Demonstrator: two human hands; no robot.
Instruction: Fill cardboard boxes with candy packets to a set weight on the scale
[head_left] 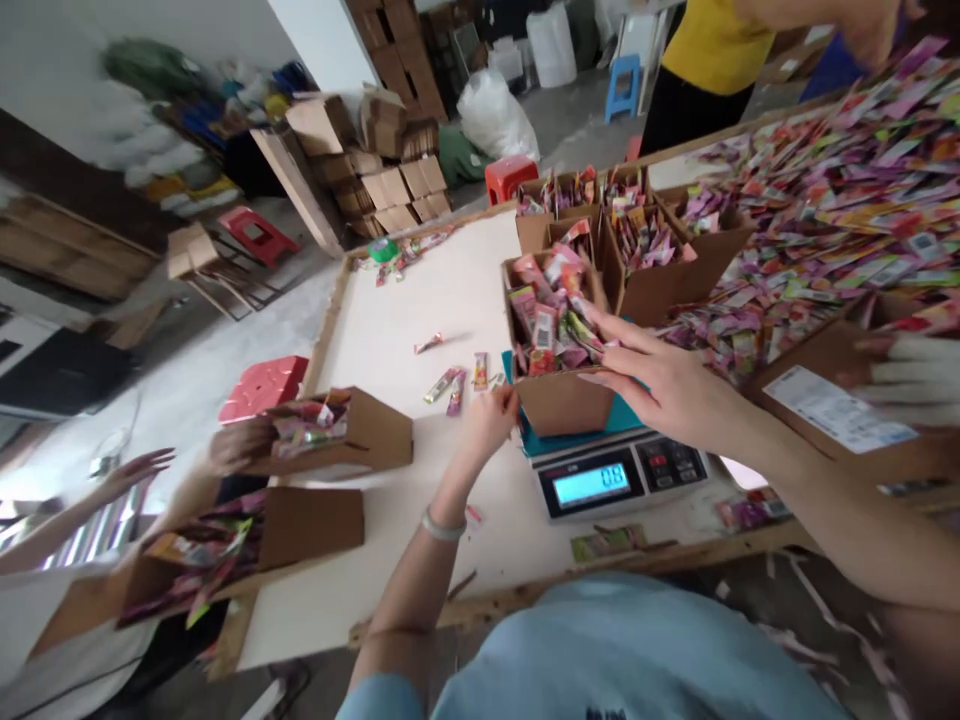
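Note:
A cardboard box (566, 400) full of small wrapped packets (544, 325) sits on the teal platform of a digital scale (611, 485), whose lit display reads 0.8. My right hand (649, 375) is at the box's right side, fingers apart and reaching over the rim beside the packets. Close to the box's left front corner is my left hand (491, 420), its fingers curled closed; whatever they may hold is hidden. Several loose packets (455, 390) lie on the white table (420, 430) just beyond my left hand.
More filled boxes (664, 290) stand behind the scale, beside a large heap of packets (847, 220). Two filled boxes (379, 430) are at the left, near other people's hands (244, 445). A gloved hand (915, 380) touches a labelled box (817, 400) at right.

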